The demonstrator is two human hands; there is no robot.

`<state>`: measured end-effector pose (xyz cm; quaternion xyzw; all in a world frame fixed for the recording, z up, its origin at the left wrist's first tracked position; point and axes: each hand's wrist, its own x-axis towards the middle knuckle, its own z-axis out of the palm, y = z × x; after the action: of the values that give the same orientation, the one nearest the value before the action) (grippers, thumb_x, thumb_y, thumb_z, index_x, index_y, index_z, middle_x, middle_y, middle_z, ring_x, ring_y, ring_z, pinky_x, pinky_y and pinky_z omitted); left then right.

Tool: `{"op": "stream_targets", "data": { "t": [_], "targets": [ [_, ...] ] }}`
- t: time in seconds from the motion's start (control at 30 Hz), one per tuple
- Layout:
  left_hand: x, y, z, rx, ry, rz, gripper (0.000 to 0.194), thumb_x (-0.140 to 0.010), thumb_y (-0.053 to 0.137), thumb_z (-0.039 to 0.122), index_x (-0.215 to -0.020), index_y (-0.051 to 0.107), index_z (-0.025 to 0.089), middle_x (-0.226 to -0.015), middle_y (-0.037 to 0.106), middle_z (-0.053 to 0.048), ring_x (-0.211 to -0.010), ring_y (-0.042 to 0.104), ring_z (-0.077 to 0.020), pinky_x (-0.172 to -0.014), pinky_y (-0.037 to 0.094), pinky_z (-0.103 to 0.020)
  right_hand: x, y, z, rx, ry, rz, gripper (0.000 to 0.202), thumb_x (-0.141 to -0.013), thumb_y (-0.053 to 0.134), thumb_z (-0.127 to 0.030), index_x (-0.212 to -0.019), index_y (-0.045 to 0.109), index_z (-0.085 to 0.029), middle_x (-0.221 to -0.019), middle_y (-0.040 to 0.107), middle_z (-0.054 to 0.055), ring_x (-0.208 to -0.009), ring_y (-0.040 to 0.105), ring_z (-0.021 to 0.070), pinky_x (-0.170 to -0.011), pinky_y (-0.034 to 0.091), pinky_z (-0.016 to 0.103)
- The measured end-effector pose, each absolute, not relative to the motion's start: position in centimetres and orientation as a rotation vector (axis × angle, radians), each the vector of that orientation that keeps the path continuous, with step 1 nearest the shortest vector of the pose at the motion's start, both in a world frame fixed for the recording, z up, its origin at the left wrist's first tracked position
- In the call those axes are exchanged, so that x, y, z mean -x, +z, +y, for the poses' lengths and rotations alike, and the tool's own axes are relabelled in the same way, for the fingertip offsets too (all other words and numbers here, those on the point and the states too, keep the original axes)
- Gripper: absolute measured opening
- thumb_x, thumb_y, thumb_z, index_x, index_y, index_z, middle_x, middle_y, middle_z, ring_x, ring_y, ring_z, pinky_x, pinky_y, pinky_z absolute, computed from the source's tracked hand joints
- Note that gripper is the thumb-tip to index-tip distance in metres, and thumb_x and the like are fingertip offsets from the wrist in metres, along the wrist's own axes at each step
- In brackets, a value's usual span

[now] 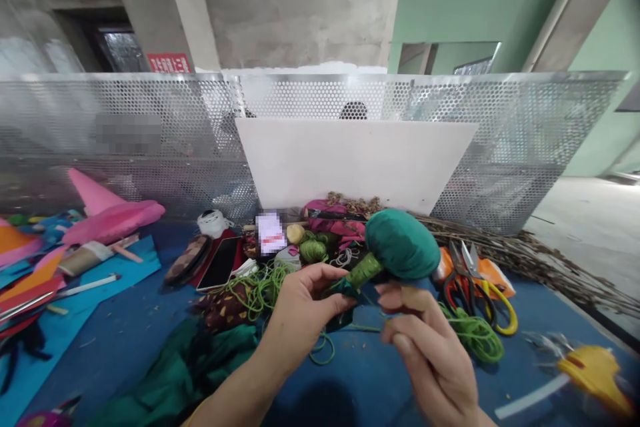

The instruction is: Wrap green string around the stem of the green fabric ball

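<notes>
A round stuffed ball of dark green cloth (403, 243) has a narrow neck wound with lighter green cord (364, 271). My left hand (310, 303) pinches the cloth end below that neck between thumb and fingers. Just to the right, my right hand (425, 340) is closed, thumb pressed to the fingertips, on a thin green strand near the neck. Loose green cord (323, 350) curls on the blue table between the hands. More green cord (473, 337) lies coiled beyond my right hand.
Scissors (467, 280) lie at the right, with a yellow glue gun (595, 373) nearer the corner. Green fabric (185, 367) lies at front left, a phone (220, 263) behind it. A white board (355, 163) stands at the back.
</notes>
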<state>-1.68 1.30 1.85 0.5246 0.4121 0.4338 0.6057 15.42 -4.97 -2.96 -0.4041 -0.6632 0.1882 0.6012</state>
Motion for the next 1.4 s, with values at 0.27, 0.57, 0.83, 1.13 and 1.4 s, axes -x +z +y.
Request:
{"op": "stream_targets", "data": {
  "t": [0.27,0.57,0.83,1.13,1.4],
  "targets": [
    [0.4,0.4,1.3,-1.299,0.950,1.004,0.029,-0.055,0.074,0.008,-0.082,0.071,0.018,-0.083,0.073,-0.002,-0.087,0.066,-0.0201,-0.075,0.050,-0.027,-13.5,-3.0,-4.4,0.597,1.244,-0.907,0.042,-0.091,0.055,-0.047,-0.059,0.059,-0.020,-0.052,0.037,-0.003,-0.046,0.035,0.0113,-0.041,0.029,0.022],
    [-0.1,-1.5,1.2,-1.523,1.055,1.064,0.015,-0.064,0.071,0.014,-0.077,0.068,0.019,-0.078,0.071,-0.002,-0.076,0.065,-0.0194,-0.069,0.050,-0.027,-12.9,-3.8,-5.9,1.014,0.916,-1.037,0.045,-0.091,0.057,-0.044,-0.055,0.057,-0.018,-0.053,0.042,-0.002,-0.051,0.037,0.0119,-0.048,0.026,0.027],
    [-0.1,-2.4,1.3,-1.658,1.077,1.113,0.013,-0.070,0.068,0.017,-0.082,0.066,0.021,-0.083,0.073,-0.002,-0.083,0.067,-0.0208,-0.075,0.050,-0.028,-11.8,-3.5,-5.5,0.944,0.991,-0.801,0.044,-0.087,0.061,-0.047,-0.055,0.054,-0.019,-0.052,0.039,-0.003,-0.049,0.032,0.0106,-0.045,0.026,0.025],
    [-0.4,-2.5,0.1,-1.818,1.165,1.213,0.018,-0.072,0.068,0.016,-0.088,0.067,0.024,-0.089,0.074,0.000,-0.086,0.069,-0.0209,-0.081,0.048,-0.028,-12.5,-2.1,-3.8,0.799,1.282,-0.278,0.041,-0.054,0.089,-0.036,-0.060,0.052,-0.019,-0.053,0.034,-0.009,-0.047,0.025,0.0067,-0.039,0.025,0.018],
    [-0.5,-1.5,-0.3,-1.823,1.103,1.034,0.017,-0.072,0.069,0.025,-0.087,0.064,0.018,-0.076,0.066,0.000,-0.069,0.063,-0.0167,-0.065,0.048,-0.025,-13.2,-2.9,-3.1,0.978,1.017,-0.409,0.044,-0.054,0.088,-0.037,-0.050,0.049,-0.018,-0.042,0.036,-0.009,-0.039,0.028,0.0046,-0.038,0.021,0.022]
  ]
}}
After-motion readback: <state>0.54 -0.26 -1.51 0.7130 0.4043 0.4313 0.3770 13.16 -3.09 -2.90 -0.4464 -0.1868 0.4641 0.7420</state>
